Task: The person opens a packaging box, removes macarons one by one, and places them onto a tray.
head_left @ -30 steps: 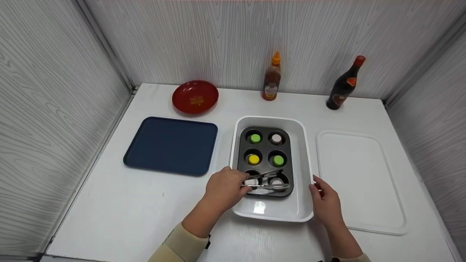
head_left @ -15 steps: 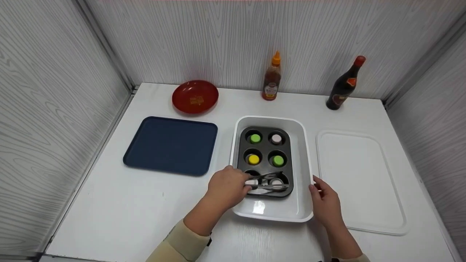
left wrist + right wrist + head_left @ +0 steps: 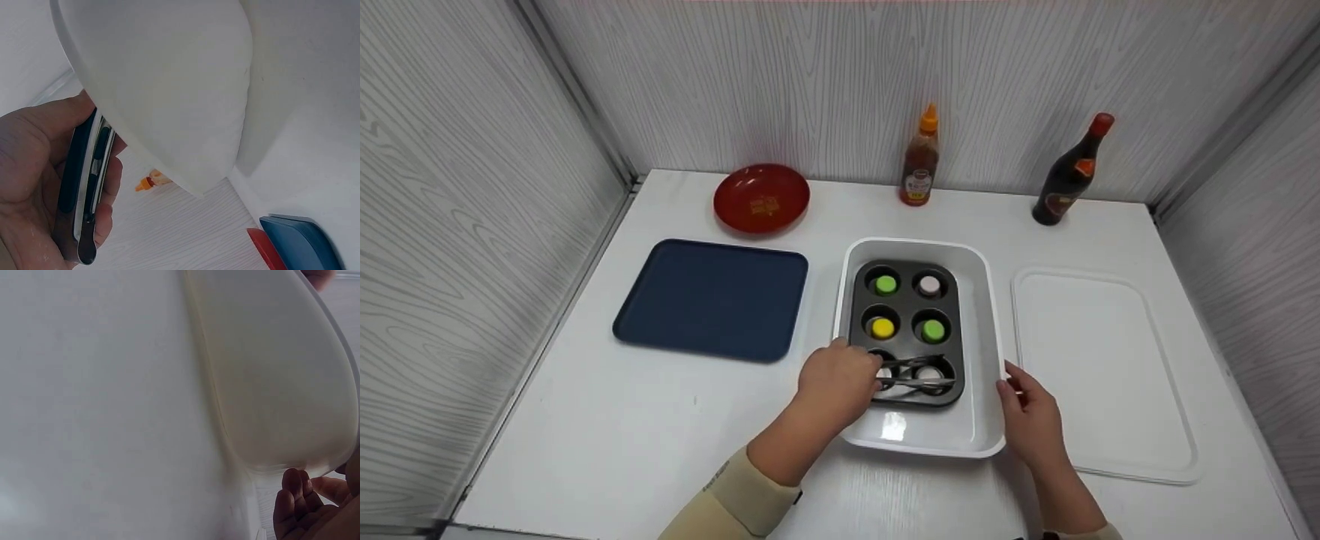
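Observation:
My left hand [image 3: 840, 382] grips metal tongs [image 3: 919, 381] with dark handle grips [image 3: 79, 163], clearer in the left wrist view. In the head view, their arms lie low over the two nearest cups of a dark muffin tin [image 3: 907, 345], apart around the pale round piece [image 3: 930, 375] in the near right cup; contact is unclear. Another pale piece, near left, is partly hidden by hand and tongs. Farther cups hold green [image 3: 886, 284], pink [image 3: 929, 286] and yellow [image 3: 883, 328] pieces. The tin sits inside a white tub [image 3: 922, 442]. With thumb and fingers, my right hand [image 3: 1033, 416] holds the tub's right rim.
A navy tray [image 3: 711, 300] lies left of the tub, with a red plate [image 3: 762, 199] behind it. A sauce bottle [image 3: 919, 169] and a dark bottle [image 3: 1066, 176] stand along the back wall. A white lid [image 3: 1099, 367] lies to the right.
My left hand has shifted slightly right, and the tongs' arms have drawn a little closer together over the near cups. The right hand and the tub have stayed put.

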{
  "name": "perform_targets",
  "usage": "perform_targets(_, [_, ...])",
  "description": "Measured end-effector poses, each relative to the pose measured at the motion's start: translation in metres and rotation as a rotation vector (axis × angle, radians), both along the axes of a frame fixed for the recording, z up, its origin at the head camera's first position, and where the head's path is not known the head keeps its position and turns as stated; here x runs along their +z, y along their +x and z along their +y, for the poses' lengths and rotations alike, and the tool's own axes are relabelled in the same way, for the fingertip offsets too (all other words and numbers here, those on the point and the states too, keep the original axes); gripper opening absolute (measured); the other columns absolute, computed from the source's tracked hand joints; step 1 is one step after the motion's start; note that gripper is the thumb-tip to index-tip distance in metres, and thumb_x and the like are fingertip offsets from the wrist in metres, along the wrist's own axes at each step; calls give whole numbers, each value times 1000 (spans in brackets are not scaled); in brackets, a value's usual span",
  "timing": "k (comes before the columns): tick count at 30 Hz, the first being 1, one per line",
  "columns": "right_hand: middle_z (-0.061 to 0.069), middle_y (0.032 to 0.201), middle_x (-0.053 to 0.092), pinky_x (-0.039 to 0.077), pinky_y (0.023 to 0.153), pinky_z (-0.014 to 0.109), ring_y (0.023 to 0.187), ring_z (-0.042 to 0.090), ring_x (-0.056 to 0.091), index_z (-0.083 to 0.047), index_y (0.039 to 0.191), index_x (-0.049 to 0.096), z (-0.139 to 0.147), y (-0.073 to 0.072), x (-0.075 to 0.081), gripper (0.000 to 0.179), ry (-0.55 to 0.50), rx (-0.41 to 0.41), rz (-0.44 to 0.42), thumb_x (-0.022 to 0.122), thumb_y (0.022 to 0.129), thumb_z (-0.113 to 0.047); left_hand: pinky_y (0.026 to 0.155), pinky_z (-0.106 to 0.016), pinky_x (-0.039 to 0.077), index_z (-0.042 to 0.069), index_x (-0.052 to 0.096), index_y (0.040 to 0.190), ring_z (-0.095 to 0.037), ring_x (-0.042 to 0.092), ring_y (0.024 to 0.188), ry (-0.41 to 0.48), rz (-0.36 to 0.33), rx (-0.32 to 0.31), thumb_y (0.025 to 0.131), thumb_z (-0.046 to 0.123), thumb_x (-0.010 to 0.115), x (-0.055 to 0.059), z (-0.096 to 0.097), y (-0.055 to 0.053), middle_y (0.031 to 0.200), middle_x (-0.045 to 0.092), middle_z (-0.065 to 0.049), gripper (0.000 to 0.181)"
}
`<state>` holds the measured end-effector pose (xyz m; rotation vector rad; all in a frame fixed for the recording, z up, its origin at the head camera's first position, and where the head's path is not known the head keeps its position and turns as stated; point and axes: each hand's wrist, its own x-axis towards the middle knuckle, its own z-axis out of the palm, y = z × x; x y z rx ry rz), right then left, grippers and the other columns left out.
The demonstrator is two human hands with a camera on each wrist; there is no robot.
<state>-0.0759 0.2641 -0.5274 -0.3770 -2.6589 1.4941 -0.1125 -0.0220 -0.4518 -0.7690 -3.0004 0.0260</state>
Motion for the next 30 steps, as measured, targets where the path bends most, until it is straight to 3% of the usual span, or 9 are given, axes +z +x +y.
perform_targets(10, [22, 119, 66, 52, 73, 20, 95, 30, 64, 1, 152, 54, 0, 1, 1, 44, 6, 11, 0, 55, 111, -14, 63, -36, 57, 20, 82, 98, -21, 67, 81, 48, -16, -1, 93, 34, 82, 2, 0, -1, 87, 75, 0, 15])
perform_targets(17, [22, 118, 66, 52, 73, 20, 94, 29, 63, 1, 152, 55, 0, 1, 0, 43, 0, 5, 7, 55, 111, -13, 63, -36, 58, 19, 81, 89, -21, 67, 78, 9, -18, 19, 91, 36, 84, 3, 7, -2, 82, 74, 0, 17])
perform_targets(24, [22, 118, 66, 52, 73, 20, 94, 29, 63, 0, 152, 55, 0, 1, 0, 43, -5, 4, 11, 56, 111, -13, 65, -35, 57, 19, 80, 86, -21, 67, 78, 37, -37, 33, 89, 31, 86, 2, 9, -1, 80, 74, 0, 14])
perform_targets(30, [22, 117, 66, 52, 73, 20, 93, 29, 64, 1, 151, 55, 0, 1, -1, 43, -7, 9, 17, 55, 111, -13, 66, -35, 58, 19, 80, 89, -21, 68, 81, 25, -29, 30, 89, 34, 86, 1, 8, 1, 82, 75, 1, 16])
